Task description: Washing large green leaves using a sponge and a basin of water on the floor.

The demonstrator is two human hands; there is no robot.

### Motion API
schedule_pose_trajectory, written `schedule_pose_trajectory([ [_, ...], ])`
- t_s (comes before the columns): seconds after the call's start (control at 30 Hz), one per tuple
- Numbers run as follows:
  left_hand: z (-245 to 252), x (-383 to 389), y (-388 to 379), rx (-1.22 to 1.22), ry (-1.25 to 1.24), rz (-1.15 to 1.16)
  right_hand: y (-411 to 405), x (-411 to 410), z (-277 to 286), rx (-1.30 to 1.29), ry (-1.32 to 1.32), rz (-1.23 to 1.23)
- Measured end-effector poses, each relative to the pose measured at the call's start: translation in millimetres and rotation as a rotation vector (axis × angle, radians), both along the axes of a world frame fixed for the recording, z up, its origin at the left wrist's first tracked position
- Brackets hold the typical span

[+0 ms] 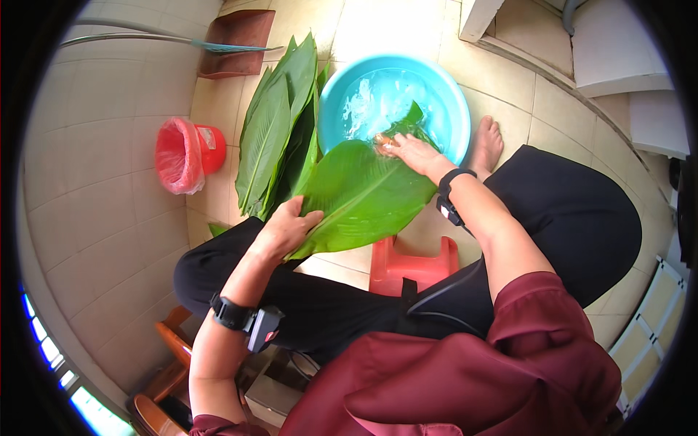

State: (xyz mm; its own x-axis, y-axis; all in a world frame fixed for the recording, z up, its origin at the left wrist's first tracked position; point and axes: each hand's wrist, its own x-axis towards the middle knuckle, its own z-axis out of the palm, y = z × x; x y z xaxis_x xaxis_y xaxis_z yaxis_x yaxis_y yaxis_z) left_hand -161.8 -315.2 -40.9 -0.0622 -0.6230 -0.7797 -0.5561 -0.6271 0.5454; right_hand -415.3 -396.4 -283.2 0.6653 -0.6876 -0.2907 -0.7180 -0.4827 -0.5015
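Note:
A large green leaf (371, 201) spans from my left hand to the near rim of a light-blue plastic basin (463, 109). My left hand (289, 226) grips the leaf's near left end between thumb and fingers. At the basin's near side, my right hand (409, 152) is lowered over the leaf's far part; its fingertips are at the water, close to something orange-brown that I cannot make out. Behind that hand, a dark green leaf part (414, 114) sticks up out of the water. Left of the basin lies a stack of large green leaves (267, 141).
A red bucket with a plastic liner (177, 155) stands by the tiled wall at left. Beyond it are a red dustpan (237, 43) and a thin blue-ended rod (229, 46). A red plastic stool (409, 267) is below the leaf. My bare foot (487, 144) rests right of the basin.

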Motion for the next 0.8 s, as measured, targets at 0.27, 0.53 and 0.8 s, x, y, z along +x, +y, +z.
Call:
schedule_pose_trajectory([
  [0.27, 51, 22, 23, -0.02, -0.084, -0.022, -20, -25, 16, 0.108, 0.065, -0.185],
  [0.53, 17, 13, 26, -0.263, -0.247, -0.048, -42, 8, 88, 0.631, -0.245, -0.328],
  [0.8, 6, 14, 2, -0.206, -0.232, -0.034, 14, 44, 84, 0.512, -0.207, 0.147],
])
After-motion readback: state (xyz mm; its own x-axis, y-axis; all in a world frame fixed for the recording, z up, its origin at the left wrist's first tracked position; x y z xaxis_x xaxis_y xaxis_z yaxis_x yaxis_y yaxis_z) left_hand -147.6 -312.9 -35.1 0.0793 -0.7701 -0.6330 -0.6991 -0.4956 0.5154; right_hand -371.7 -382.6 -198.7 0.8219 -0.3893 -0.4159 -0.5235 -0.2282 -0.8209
